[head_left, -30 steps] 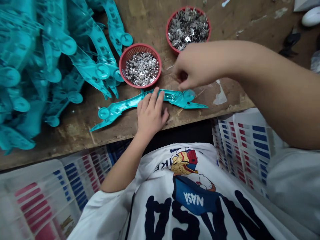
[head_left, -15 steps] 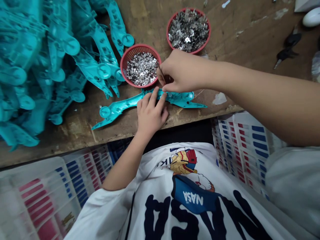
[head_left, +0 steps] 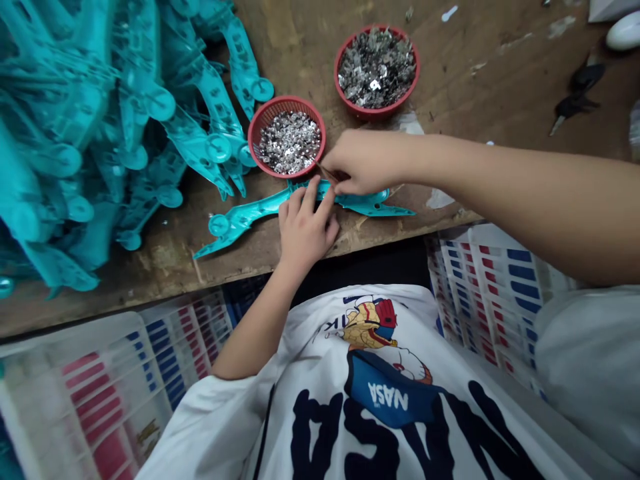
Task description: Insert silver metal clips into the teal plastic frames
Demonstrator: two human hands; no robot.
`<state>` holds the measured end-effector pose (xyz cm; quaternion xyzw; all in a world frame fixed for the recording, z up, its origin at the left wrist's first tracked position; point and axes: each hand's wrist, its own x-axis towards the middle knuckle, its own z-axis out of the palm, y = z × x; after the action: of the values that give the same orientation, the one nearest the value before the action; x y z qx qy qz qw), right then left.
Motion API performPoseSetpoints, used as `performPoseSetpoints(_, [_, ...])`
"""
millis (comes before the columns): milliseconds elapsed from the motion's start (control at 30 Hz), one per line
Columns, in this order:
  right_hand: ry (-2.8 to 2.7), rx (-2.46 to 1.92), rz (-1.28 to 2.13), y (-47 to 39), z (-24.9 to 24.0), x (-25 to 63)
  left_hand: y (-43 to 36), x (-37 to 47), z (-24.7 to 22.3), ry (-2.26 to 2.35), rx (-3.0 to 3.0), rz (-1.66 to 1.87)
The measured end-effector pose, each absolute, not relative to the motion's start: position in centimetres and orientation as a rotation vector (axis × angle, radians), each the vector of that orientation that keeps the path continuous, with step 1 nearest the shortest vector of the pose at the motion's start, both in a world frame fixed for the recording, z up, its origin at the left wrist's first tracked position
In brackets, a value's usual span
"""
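Note:
A long turquoise plastic part [head_left: 250, 212] lies across the table near its front edge. My left hand [head_left: 307, 223] rests on the middle of that part with its fingers spread. Just to the right, my right hand [head_left: 363, 163] is closed around thin brown tweezers [head_left: 327, 175], low over the part; whether a small piece is at their tips cannot be seen. Behind my left hand stands a red basket of small shiny metal pieces [head_left: 290, 141]. Farther back is a second red basket with larger metal pieces [head_left: 377, 70].
Turquoise parts [head_left: 90, 120] are heaped at the left. Keys [head_left: 575, 103] and a white rounded object [head_left: 624, 33] lie at the right. White crates [head_left: 487, 293] stand below the table's front edge on both sides.
My right hand has moved slightly down, closer to the turquoise part. My left hand stays on the part. The whole view has shifted a little.

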<state>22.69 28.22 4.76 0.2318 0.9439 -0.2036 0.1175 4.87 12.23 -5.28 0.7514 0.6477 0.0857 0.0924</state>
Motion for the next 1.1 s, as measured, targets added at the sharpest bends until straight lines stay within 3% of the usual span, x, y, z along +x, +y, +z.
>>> performPoseSetpoints(200, [2.627, 0.922, -0.325, 29.8, 7.0, 23.9, 12.2, 4.9, -5.4, 1.924, 2.256, 0.293])
performPoseSetpoints(467, [2.407, 1.136, -0.211, 30.7, 5.2, 24.4, 12.6, 5.2, -5.4, 1.972, 2.217, 0.308])
performPoseSetpoints(667, [2.541, 0.704, -0.445, 27.8, 4.8, 23.2, 10.4, 6.9, -5.6, 2.063, 2.202, 0.34])
performPoseSetpoints(800, [2.58, 0.586, -0.349, 25.0, 3.1, 22.0, 7.2, 7.9, -6.0, 2.155, 2.203, 0.393])
performPoseSetpoints(900, [2.573, 0.52, -0.331, 24.2, 3.6, 21.5, 3.8, 7.1, -5.5, 2.13, 2.344, 0.647])
performPoseSetpoints(1000, [2.625, 0.522, -0.468, 25.3, 6.4, 22.6, -0.7, 5.6, -4.6, 1.973, 2.567, 1.15])
performPoseSetpoints(1100, [2.792, 0.895, -0.661, 28.5, 10.1, 24.9, -4.1, 4.5, -3.5, 1.753, 2.716, 1.547])
